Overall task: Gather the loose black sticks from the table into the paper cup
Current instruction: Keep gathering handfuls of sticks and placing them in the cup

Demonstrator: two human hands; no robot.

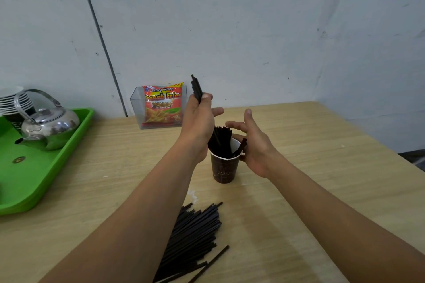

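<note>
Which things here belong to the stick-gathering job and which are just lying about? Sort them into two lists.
Part of the job:
paper cup
sticks in the cup
bundle of sticks gripped in the left hand
loose stick pile
right hand, open beside the cup

Just lying about:
green tray
metal kettle
stacked cups
French Fries packet in a clear holder

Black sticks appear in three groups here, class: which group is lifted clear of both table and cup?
The bunch of sticks gripped in the left hand. The others stand in the paper cup or lie piled on the table.
</note>
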